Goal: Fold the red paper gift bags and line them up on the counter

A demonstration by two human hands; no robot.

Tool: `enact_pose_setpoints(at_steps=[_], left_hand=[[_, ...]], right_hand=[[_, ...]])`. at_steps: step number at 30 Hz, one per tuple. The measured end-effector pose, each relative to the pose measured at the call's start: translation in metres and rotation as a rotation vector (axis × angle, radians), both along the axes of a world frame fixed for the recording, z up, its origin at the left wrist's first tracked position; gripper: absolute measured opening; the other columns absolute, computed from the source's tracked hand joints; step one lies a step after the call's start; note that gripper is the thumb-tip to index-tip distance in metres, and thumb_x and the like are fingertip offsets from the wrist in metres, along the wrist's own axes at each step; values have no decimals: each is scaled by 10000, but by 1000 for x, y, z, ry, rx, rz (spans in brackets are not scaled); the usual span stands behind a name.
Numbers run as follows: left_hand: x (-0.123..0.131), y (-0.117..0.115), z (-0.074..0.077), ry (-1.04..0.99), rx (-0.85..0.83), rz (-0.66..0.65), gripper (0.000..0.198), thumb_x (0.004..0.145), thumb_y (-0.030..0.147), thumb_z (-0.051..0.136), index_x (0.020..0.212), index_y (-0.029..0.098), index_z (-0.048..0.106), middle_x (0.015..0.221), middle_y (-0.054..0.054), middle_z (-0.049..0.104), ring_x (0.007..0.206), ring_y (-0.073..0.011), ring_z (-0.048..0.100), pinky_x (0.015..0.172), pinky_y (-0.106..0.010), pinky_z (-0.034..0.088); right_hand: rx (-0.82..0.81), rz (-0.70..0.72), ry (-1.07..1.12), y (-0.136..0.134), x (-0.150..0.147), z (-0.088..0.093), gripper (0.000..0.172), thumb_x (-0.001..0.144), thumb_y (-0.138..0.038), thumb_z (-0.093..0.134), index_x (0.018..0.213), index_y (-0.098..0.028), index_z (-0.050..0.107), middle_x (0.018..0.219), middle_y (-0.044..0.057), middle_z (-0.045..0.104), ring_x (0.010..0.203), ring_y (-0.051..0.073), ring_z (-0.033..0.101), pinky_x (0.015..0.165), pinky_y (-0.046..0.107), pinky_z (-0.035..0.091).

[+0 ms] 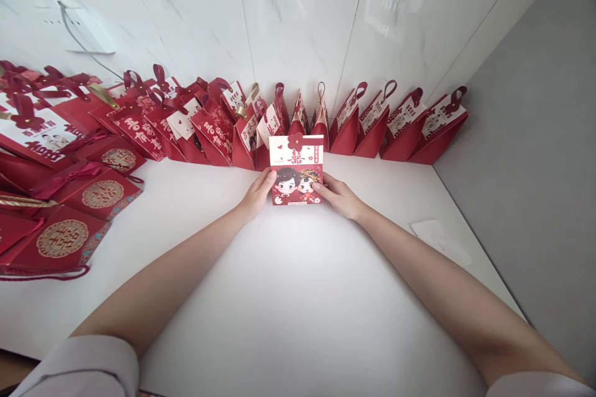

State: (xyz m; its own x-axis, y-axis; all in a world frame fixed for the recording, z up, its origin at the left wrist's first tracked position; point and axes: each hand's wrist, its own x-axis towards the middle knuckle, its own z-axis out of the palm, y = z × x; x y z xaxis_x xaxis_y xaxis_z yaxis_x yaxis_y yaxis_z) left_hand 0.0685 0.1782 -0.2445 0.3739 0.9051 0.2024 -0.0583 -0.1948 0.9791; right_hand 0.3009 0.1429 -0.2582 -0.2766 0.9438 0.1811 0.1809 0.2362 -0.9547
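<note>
- Sleeves (88, 363) sit way back by my elbows, so no loose cloth gets near anything. Both forearms are stretched far out over the white table (288, 310), and that long reach is my first worry: less control at full stretch.
- Off to my right a pale paper scrap (435, 237) lies flat on the table, well apart from my arm. Low risk, but a wide elbow sweep could push it off the edge.
- Off to my left, flat red boxes (63, 239) with gold emblems lie overlapping, with cords trailing. They're well clear of my left arm, but a snagged cord would drag them, I reckon.
- My left hand (257, 193) and right hand (341, 195) are both grasping the cartoon box (297, 169), one on each side edge, fingertips on the front face. It stands upright near the middle of the table. I can't tell if its base touches the surface or sits just off it.
- It looks like thin card, so squeezing too hard could dent the sides.
- Just behind it, the row of red gift bags (367, 121) leans along the tiled wall (298, 25). The box's top overlaps the middle ones from this view, so a nudge forward could tip one and domino the neighbours, imo.
</note>
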Motion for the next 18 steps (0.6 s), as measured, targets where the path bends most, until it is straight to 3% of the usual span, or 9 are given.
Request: enact_pose_setpoints(at_steps=[14,16,18], left_hand=[[1,-1,-1,-23,-33,-8,479,902,539,503,1208,181,590,1268,-80,615,1201,-259,546,1044,-373,406],[0,0,-2,-63,-37,-22,465,921,513,480,1229,181,583,1289,-83,604,1212,-261,543,1049,-384,407],[-2,1,-3,-119,-29,-19,434,924,463,490,1238,178,583,1312,-84,590,1238,-262,526,1071,-391,390]], right_hand=[[8,-2,-1,1,1,-2,536,878,-565,553,1323,-268,520,1323,18,604,1146,239,599,1018,389,457],[32,-8,9,0,2,-3,529,890,-595,510,1294,-258,559,1245,27,652,1112,238,611,1009,388,453],[18,12,26,-1,4,-4,590,916,-657,367,1189,-219,652,974,50,735,934,235,667,922,390,492]])
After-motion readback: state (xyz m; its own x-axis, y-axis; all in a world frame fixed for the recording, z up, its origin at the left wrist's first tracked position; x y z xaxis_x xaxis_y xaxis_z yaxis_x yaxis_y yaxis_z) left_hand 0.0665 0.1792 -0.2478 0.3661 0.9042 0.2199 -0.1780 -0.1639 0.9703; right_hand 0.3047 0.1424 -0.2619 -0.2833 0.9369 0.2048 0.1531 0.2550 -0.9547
